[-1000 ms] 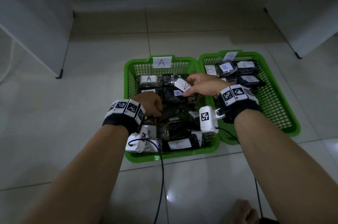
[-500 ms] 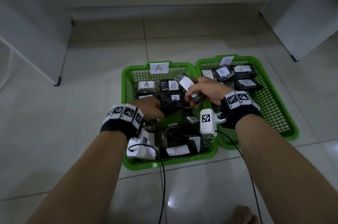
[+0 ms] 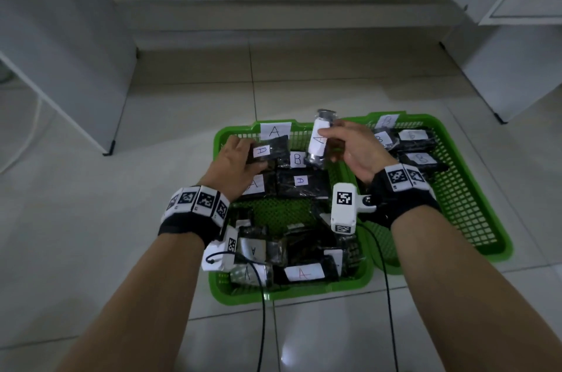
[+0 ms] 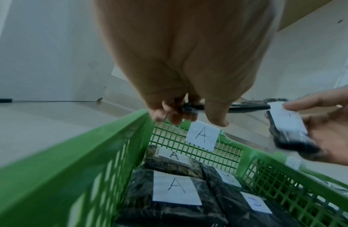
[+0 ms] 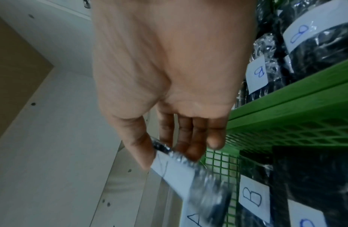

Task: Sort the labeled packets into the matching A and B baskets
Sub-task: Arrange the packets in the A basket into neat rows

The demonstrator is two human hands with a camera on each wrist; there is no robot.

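- Right hand (image 3: 349, 148) pinches an A-labeled packet (image 3: 319, 140) between thumb and fingers, held up on end above the far right corner of the A basket (image 3: 292, 292), right by the shared wall with the B basket (image 3: 474, 219).
- Left hand (image 3: 235, 165) grips another A packet (image 3: 269, 149) by its left end, thumb on top, at the far left corner of the A basket just under the basket's A tag (image 3: 274, 131).
- Both held packets read A, so my take is they belong right here. Best move is to lay them flat, label up, in the bare mesh patch mid-basket so the letters stay readable.
- There's a B-labeled packet (image 3: 296, 159) lying in the A basket near its far edge, between the 2 hands. That's the one that needs to cross over next, I reckon.
- The plastic wrap looks slippery, so I'd pinch well in from the edge and lower it rather than toss it.
- The B basket holds several B packets (image 3: 421, 159) along its far edge.
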